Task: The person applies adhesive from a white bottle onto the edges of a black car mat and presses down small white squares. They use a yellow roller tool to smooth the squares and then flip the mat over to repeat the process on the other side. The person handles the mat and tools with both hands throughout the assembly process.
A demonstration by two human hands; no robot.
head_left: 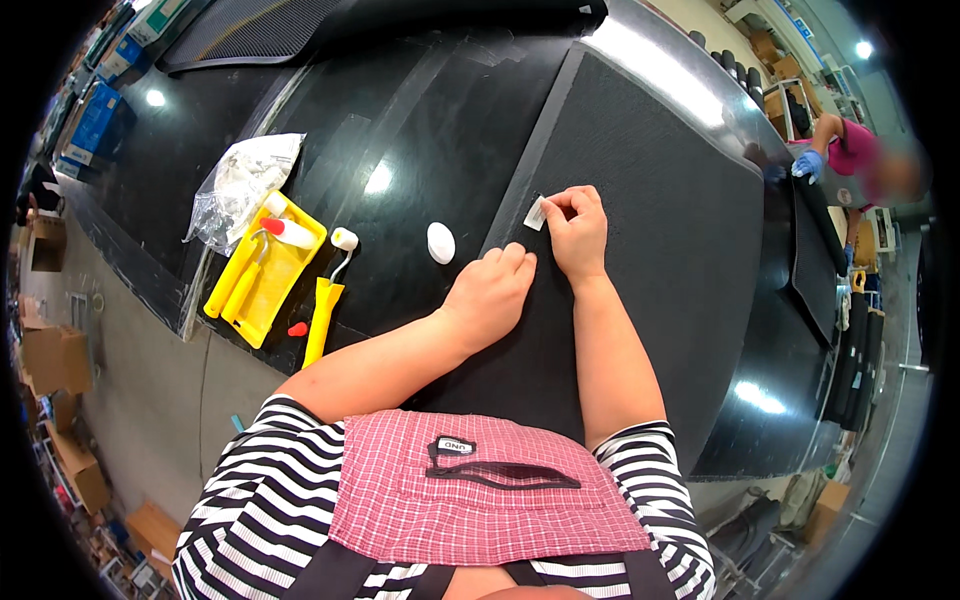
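A black mat (650,220) with a paler grey strip along its left edge lies before me on a glossy black table. My right hand (580,235) pinches a small whitish label (535,213) between thumb and fingers, over that strip. Just nearer and to the left, my left hand (492,298) rests at the mat's edge with its fingers curled closed; whatever is in them is hidden. To the left of both hands stands a white oval object (440,243), touched by neither.
At left sit a yellow paint tray (285,295) holding a white bottle with a red tip (290,233), a yellow-handled roller (322,315), a red cap (298,329) and a clear plastic bag (245,170). A gloved co-worker (850,150) handles another black mat (808,270) at right.
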